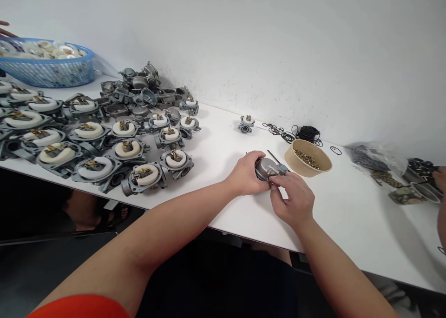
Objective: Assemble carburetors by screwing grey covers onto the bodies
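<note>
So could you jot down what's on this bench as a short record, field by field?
left hand: left hand grips a grey metal part on the white table
right hand: right hand has its fingers pinched at the part's near edge
beside the hands: paper bowl of small brass pieces
far side: black rubber rings and one lone metal part by the wall
left of table: rows of metal parts with white inserts, blue basket
</note>
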{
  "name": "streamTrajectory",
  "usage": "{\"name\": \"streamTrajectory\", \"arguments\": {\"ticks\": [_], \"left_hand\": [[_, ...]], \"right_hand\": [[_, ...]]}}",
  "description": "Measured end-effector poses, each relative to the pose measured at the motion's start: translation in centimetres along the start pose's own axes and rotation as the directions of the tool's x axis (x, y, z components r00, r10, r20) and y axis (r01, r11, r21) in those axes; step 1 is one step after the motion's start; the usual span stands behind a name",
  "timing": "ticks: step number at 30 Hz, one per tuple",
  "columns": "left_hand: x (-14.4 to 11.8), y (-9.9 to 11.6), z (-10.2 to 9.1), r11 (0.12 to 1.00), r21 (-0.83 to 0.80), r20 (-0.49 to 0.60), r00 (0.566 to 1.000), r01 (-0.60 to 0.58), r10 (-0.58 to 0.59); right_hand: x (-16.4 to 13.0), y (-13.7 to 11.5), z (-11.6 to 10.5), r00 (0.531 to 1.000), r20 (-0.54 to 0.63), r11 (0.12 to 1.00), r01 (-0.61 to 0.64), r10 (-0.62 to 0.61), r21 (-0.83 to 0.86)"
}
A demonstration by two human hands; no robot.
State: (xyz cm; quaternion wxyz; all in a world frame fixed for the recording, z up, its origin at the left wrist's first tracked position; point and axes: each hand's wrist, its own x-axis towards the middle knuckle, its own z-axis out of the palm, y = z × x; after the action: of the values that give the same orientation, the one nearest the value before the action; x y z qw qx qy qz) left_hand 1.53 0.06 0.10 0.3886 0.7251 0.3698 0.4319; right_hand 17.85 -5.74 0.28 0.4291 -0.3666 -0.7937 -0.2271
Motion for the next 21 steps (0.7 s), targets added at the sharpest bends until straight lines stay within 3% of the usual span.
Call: {"name": "streamTrajectory", "arguments": {"ticks": [5, 8, 13, 15, 17, 21], "left_hand": [[0.0, 0.0, 0.0, 0.999, -0.026, 0.005, 1.000, 0.030, -0.030], [0.0, 0.1, -0.1, 0.999, -0.028, 0.005, 0.999, 0.044, -0.044], [0.0, 0.0, -0.2, 0.996, -0.008, 0.018, 0.996, 0.083, -0.083], [0.0, 0.0, -0.2, 0.996, -0.001, 0.024, 0.995, 0.093, -0.093], [0.0, 0.0, -0.2, 0.996, 0.004, 0.027, 0.995, 0.092, -0.092], [-0.1, 0.2, -0.4, 0.996, 0.002, 0.032, 0.995, 0.090, -0.090]], "right_hand": [[-0.4, 0.0, 0.3, 0.997, -0.066, 0.997, -0.040, 0.045, 0.066], [-1.2, 0.2, 0.3, 0.981, -0.115, 0.979, -0.135, 0.154, 0.152], [-1.8, 3.1, -1.0, 0.880, -0.228, 0.903, -0.376, 0.418, 0.206], [-1.0, 5.8, -1.9, 0.847, -0.130, 0.857, -0.508, 0.515, 0.086], [0.4, 9.1, -2.8, 0.771, 0.100, 0.775, -0.614, 0.629, -0.145], [3.8, 15.3, -3.1, 0.616, 0.370, 0.718, -0.575, 0.695, -0.392]]}}
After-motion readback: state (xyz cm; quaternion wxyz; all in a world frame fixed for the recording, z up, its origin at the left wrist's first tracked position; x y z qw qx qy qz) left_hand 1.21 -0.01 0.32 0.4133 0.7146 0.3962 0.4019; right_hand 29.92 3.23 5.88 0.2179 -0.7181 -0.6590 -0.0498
